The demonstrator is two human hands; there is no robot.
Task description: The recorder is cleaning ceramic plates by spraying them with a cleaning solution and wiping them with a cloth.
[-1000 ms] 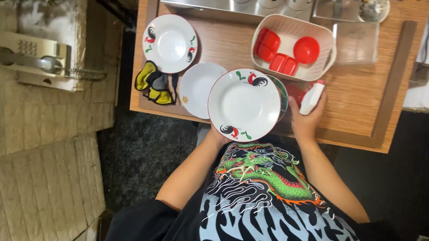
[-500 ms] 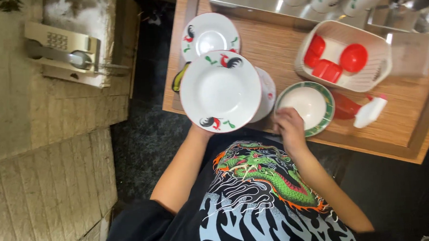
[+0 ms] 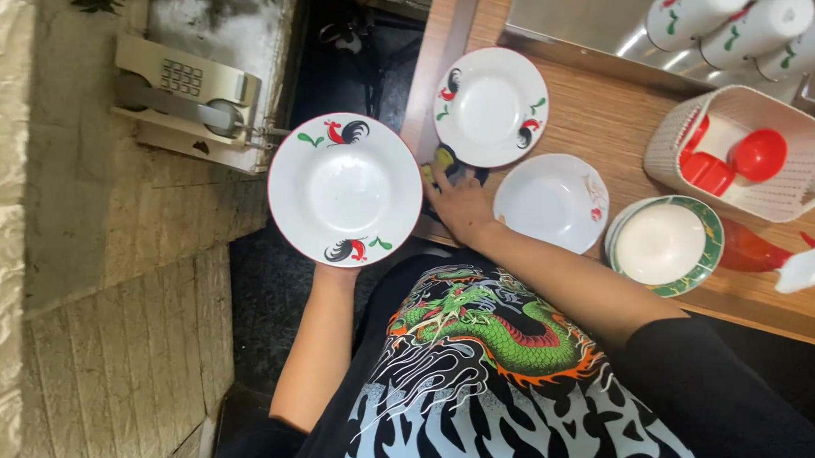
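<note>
Two hands: both at work, one lifted, one down on the bench [image 3: 608, 122].
Left hand [image 3: 337, 273]: grip closed on the near rim of a rooster plate [image 3: 345, 188], held up off the bench edge, face upward, at about 9 o'clock from the other hand.
Right hand [image 3: 463, 207]: palm down, fingers spread and reaching onto a yellow-and-black sponge [image 3: 448, 168]; whether the grip has closed on it cannot be told.
Key relation: the sponge lies just at 12 o'clock of the right hand, touching its fingertips, at the bench's left edge; the right hand is clearly the nearer one, the held plate just to the sponge's left.
Second rooster plate [image 3: 491, 107]: flat on the bench, at 12 o'clock of the sponge, nothing on it.
Plain white plate [image 3: 550, 202]: flat, at 3 o'clock of the right hand, nothing on it.
Green-rimmed bowl [image 3: 664, 244]: further along at 3 o'clock, white inside; appears to sit on another dish.
White basket [image 3: 752, 156]: at 2 o'clock, holds red plastic pieces [image 3: 758, 155].
Spray bottle [image 3: 777, 258]: lying on its side, red body and white head, long axis along the near bench edge.
White mugs [image 3: 758, 19]: three in a row on a metal tray [image 3: 573, 7], far right.
Wall phone [image 3: 187, 96]: at 10 o'clock, off the bench.
</note>
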